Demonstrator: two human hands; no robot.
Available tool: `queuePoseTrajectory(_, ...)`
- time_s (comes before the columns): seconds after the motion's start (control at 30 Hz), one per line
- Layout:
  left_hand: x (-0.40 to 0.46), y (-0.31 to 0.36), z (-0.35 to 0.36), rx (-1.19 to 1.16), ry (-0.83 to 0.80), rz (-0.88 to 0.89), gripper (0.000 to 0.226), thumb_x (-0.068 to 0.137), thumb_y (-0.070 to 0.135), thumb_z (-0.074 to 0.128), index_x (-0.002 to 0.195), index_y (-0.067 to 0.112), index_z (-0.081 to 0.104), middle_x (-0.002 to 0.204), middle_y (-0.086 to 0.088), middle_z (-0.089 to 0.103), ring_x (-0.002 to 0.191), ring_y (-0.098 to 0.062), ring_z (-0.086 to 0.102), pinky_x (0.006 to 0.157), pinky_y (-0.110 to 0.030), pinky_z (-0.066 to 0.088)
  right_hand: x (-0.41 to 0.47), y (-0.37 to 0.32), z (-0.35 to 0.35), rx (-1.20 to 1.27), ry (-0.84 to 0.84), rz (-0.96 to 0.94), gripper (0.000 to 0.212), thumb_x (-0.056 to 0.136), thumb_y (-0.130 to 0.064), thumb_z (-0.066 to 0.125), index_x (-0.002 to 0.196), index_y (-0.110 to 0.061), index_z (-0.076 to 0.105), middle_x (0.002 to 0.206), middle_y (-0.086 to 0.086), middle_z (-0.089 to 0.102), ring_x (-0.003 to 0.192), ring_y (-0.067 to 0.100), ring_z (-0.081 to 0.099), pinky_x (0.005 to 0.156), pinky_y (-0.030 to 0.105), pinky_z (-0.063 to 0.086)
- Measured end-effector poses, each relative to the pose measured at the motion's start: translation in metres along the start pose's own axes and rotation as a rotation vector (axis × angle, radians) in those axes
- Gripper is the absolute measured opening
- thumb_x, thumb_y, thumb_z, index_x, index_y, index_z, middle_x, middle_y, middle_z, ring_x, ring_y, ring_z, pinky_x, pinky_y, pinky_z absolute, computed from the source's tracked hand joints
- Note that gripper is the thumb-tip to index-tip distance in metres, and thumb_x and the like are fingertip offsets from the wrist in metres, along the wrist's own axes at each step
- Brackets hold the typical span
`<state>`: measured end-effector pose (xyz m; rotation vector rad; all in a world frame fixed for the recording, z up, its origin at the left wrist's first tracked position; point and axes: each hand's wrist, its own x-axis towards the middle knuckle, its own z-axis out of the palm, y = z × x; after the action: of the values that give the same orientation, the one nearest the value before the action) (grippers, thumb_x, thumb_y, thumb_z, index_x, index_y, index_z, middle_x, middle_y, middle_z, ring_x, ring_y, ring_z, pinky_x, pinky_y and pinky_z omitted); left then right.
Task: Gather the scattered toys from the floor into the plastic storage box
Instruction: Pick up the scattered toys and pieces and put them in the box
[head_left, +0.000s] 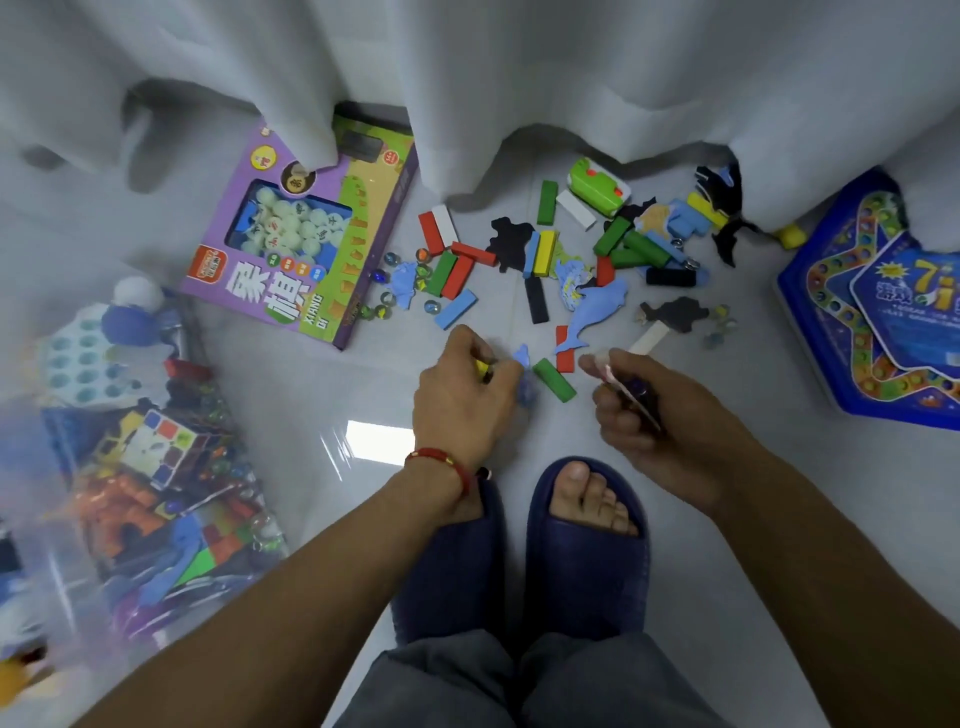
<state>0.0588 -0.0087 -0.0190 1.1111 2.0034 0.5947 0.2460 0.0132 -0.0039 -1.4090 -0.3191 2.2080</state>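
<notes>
Coloured wooden blocks, foam animal cut-outs and marbles lie scattered on the pale floor in front of me. My left hand (465, 389) is closed around small pieces, a yellow one showing between its fingers, with a blue foam piece (522, 356) at its fingertips. My right hand (631, 402) grips a few flat pieces and a dark marble. A green block (554, 380) lies between the hands. A blue foam dolphin (595, 317) lies just beyond. The clear plastic storage box (78, 587), full of toys, stands at my left.
A purple chess game box (291, 260) lies at the far left, a blue star-shaped board game (878, 322) at the right. White curtains (467, 78) hang over the far toys. My feet in dark blue slippers (587, 540) stand just behind the hands.
</notes>
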Motion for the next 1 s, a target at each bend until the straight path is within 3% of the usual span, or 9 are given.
queuePoseTrajectory(0.13, -0.04, 0.025, -0.06, -0.775, -0.216, -0.562, 0.017, 0.087, 0.025, 0.05, 0.085, 0.011, 0.059, 0.077, -0.006, 0.063, 0.045, -0.015, 0.035, 0.045, -0.022, 0.028, -0.028, -0.007, 0.043, -0.051, -0.148, 0.096, 0.02, 0.088, -0.026, 0.048, 0.094, -0.009, 0.057, 0.081, 0.009, 0.058, 0.059, 0.014, 0.05, 0.045, 0.021, 0.037)
queuePoseTrajectory(0.3, -0.084, 0.021, -0.16, -1.139, -0.246, -0.511, 0.015, 0.088, 0.028, 0.051, 0.075, 0.022, 0.047, 0.061, 0.003, 0.045, 0.045, -0.012, 0.021, 0.04, -0.019, 0.018, -0.071, -0.031, 0.158, -0.436, -0.239, 0.108, 0.027, 0.098, -0.022, 0.052, 0.112, 0.0, 0.06, 0.087, 0.015, 0.061, 0.066, 0.019, 0.056, 0.056, 0.028, 0.049)
queuePoseTrajectory(0.47, -0.129, -0.019, -0.267, -1.194, 0.02, -0.464, 0.036, 0.086, 0.043, 0.062, 0.058, 0.024, 0.05, 0.063, 0.002, 0.051, 0.05, -0.013, 0.043, 0.051, -0.024, 0.034, -0.122, -0.027, 0.29, -0.815, -0.392, 0.106, 0.012, 0.099, -0.012, 0.057, 0.105, -0.004, 0.063, 0.095, 0.012, 0.072, 0.07, 0.017, 0.07, 0.058, 0.024, 0.059)
queuePoseTrajectory(0.63, -0.168, -0.069, -0.336, -1.175, 0.134, -0.455, 0.032, 0.089, 0.046, 0.055, 0.094, 0.017, 0.067, 0.083, -0.005, 0.07, 0.068, -0.02, 0.067, 0.053, -0.027, 0.029, -0.148, 0.016, 0.384, -0.897, -0.411, 0.04, 0.003, 0.098, -0.006, 0.057, 0.099, -0.003, 0.058, 0.103, 0.014, 0.063, 0.099, 0.024, 0.069, 0.086, 0.038, 0.06)
queuePoseTrajectory(0.7, -0.18, -0.078, -0.348, -1.147, 0.154, -0.479, 0.036, 0.09, 0.045, 0.055, 0.106, 0.014, 0.065, 0.083, -0.008, 0.073, 0.08, -0.026, 0.068, 0.057, -0.029, 0.039, -0.149, 0.038, 0.401, -0.959, -0.371, 0.035, 0.008, 0.098, -0.007, 0.056, 0.105, -0.004, 0.055, 0.106, 0.015, 0.059, 0.097, 0.026, 0.067, 0.094, 0.042, 0.056)
queuePoseTrajectory(0.77, -0.191, -0.077, -0.356, -1.086, 0.157, -0.507, 0.033, 0.09, 0.039, 0.058, 0.098, 0.007, 0.064, 0.071, -0.011, 0.07, 0.083, -0.031, 0.065, 0.071, -0.036, 0.05, -0.147, 0.055, 0.409, -1.083, -0.314, 0.015, 0.017, 0.097, -0.012, 0.058, 0.112, -0.006, 0.054, 0.113, 0.017, 0.055, 0.098, 0.027, 0.063, 0.099, 0.042, 0.053)
queuePoseTrajectory(0.87, -0.194, -0.071, -0.356, -0.981, 0.142, -0.526, 0.032, 0.089, 0.039, 0.06, 0.098, 0.009, 0.057, 0.108, -0.02, 0.063, 0.105, -0.039, 0.059, 0.077, -0.047, 0.055, -0.148, 0.055, 0.403, -1.2, -0.286, -0.01, 0.028, 0.097, -0.019, 0.06, 0.122, -0.009, 0.054, 0.112, 0.015, 0.049, 0.108, 0.029, 0.058, 0.095, 0.039, 0.052)
queuePoseTrajectory(0.93, -0.19, -0.061, -0.351, -0.868, 0.173, -0.504, 0.039, 0.089, 0.042, 0.059, 0.117, 0.016, 0.053, 0.137, -0.014, 0.044, 0.124, -0.042, 0.048, 0.088, -0.058, 0.05, -0.151, 0.038, 0.39, -1.265, -0.283, -0.042, 0.024, 0.093, -0.021, 0.062, 0.114, -0.012, 0.055, 0.095, 0.009, 0.046, 0.08, 0.021, 0.056, 0.08, 0.037, 0.053)
queuePoseTrajectory(1.0, -0.182, -0.044, -0.339, -0.772, 0.228, -0.406, 0.029, 0.092, 0.036, 0.055, 0.113, 0.016, 0.057, 0.127, -0.009, 0.046, 0.114, -0.034, 0.051, 0.085, -0.049, 0.051, -0.152, 0.01, 0.367, -1.338, -0.204, -0.11, 0.021, 0.091, -0.021, 0.064, 0.107, -0.009, 0.06, 0.092, 0.008, 0.049, 0.076, 0.016, 0.058, 0.079, 0.035, 0.055)
